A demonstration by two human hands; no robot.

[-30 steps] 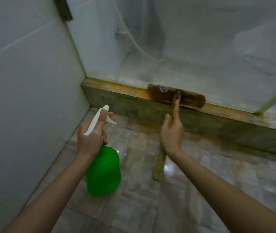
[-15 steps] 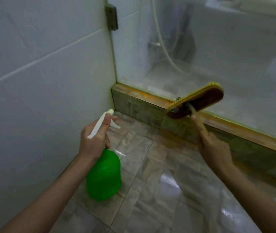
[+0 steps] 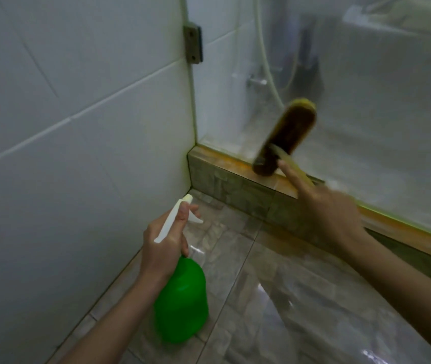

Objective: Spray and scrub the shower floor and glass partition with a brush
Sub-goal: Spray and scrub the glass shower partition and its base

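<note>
Green spray bottle (image 3: 180, 303) gripped at neck by left hand (image 3: 164, 243). Right hand (image 3: 324, 216) clasps brush (image 3: 285, 135) handle, index extended; head just beyond fingertip, at glass partition (image 3: 366, 114). Glass scrubbing likely underway; shower floor (image 3: 353, 164) progress unclear.

Wall (image 3: 77, 127) takes the 9 o'clock side. Glass partition (image 3: 380, 127) spans 1–3 o'clock and meets the wall at 12. Bracket (image 3: 193, 44) sits on that joint, up top. Curb (image 3: 225, 177) runs under the glass from the corner to 4 o'clock, w/ floor (image 3: 288, 298) in front. Behind the glass: hose (image 3: 267, 61) & tap (image 3: 256, 81). L hand (image 3: 164, 248) at 7 o'clock holds spray bottle (image 3: 181, 306) over the floor, near the wall. R hand (image 3: 327, 214) at 4 holds brush (image 3: 285, 135); its head is in front of the glass, lower end over the curb.
</note>
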